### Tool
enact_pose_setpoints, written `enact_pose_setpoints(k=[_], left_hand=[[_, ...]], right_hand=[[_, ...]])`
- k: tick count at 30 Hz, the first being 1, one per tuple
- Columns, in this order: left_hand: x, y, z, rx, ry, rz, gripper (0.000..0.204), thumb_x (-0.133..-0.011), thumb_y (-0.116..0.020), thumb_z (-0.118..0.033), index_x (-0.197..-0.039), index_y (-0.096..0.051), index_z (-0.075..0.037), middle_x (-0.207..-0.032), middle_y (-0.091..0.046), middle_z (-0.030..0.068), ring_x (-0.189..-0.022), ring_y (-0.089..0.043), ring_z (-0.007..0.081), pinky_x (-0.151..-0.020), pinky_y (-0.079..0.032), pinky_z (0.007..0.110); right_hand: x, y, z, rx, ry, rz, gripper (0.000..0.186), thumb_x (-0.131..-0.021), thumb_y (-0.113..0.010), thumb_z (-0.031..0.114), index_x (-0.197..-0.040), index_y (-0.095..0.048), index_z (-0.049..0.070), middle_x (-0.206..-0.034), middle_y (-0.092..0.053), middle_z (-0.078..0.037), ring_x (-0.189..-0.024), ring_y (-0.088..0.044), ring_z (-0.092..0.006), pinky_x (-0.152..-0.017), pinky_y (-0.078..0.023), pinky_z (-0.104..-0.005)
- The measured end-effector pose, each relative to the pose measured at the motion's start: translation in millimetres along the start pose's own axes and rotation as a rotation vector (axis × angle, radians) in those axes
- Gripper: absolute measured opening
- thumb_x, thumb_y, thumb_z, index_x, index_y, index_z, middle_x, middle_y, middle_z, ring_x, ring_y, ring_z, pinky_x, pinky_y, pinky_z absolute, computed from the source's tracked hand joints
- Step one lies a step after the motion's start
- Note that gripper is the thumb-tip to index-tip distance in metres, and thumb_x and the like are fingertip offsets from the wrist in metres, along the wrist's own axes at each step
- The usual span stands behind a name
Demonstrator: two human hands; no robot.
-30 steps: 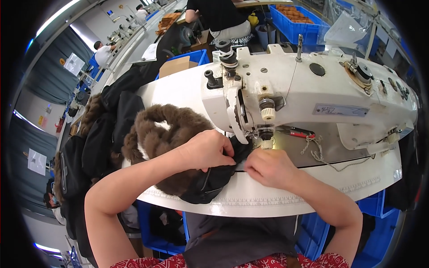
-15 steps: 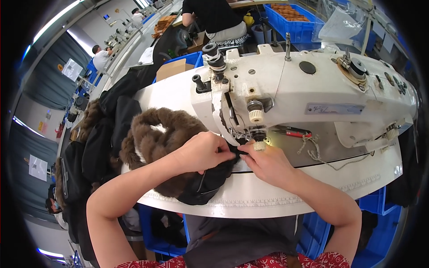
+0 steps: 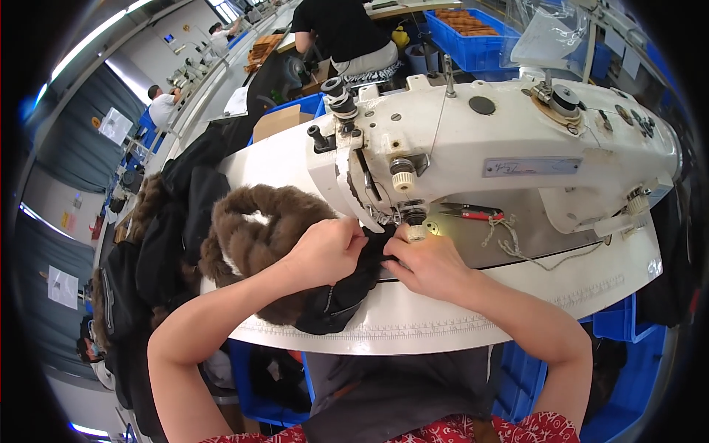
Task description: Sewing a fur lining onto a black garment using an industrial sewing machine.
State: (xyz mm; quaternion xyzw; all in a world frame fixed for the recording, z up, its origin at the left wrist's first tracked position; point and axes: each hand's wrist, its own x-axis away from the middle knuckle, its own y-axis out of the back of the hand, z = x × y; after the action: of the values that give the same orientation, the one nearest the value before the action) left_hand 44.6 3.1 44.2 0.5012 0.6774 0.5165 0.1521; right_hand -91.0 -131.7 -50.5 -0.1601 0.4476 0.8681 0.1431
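Note:
A black garment with brown fur trim and a zipper lies bunched on the white sewing machine bed, left of the needle area. My left hand is closed, pinching its black cloth just left of the presser foot. Close beside the needle, my right hand has its fingers bent onto the same cloth, thumb underneath toward the front. Part of those fingers is hidden behind a cream knob of the white sewing machine. A small light shines next to the needle; the stitching point itself is covered.
Red-handled snips and a loose cord lie under the machine arm. More black fur-trimmed garments are heaped at the left. Blue bins stand below the table. A co-worker sits beyond the machine.
The whole view has shifted slightly, moving the machine left in the picture. The gap between my hands has widened a little over the black cloth. Both still hold the garment.

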Motion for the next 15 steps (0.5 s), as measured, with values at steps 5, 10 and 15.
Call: enact_pose_setpoints(k=[5,10,15], left_hand=[[0,1,-3,-0.004,0.031,-0.002,0.018,-0.088,-0.057,-0.012,-0.085,-0.062,0.005,-0.066,-0.063,0.0213,-0.059,-0.065,0.0336,-0.065,-0.052,0.041],[-3,-13,12,-0.115,-0.275,-0.219,0.015,-0.086,-0.057,-0.013,-0.085,-0.063,0.001,-0.068,-0.064,0.0203,-0.063,-0.064,0.0378,-0.063,-0.052,0.043],[9,-21,0,-0.394,-0.329,-0.241,0.011,-0.084,-0.059,-0.016,-0.085,-0.063,-0.006,-0.062,-0.060,0.0157,-0.060,-0.063,0.0354,-0.054,-0.051,0.043]], right_hand=[[3,-4,-2,-0.171,0.080,-0.040,0.019,-0.086,-0.064,0.024,-0.086,-0.063,0.004,-0.084,-0.060,-0.015,-0.083,-0.061,-0.0326,-0.065,-0.051,-0.0445],[-7,-9,-2,-0.311,-0.182,0.090,0.028,-0.090,-0.062,0.030,-0.096,-0.061,0.003,-0.086,-0.064,-0.016,-0.067,-0.064,-0.0324,-0.059,-0.050,-0.0398],[-25,9,4,-0.705,-0.481,0.423,0.030,-0.086,-0.064,0.026,-0.091,-0.063,-0.004,-0.071,-0.065,-0.015,-0.052,-0.065,-0.0240,-0.049,-0.052,-0.0354]])
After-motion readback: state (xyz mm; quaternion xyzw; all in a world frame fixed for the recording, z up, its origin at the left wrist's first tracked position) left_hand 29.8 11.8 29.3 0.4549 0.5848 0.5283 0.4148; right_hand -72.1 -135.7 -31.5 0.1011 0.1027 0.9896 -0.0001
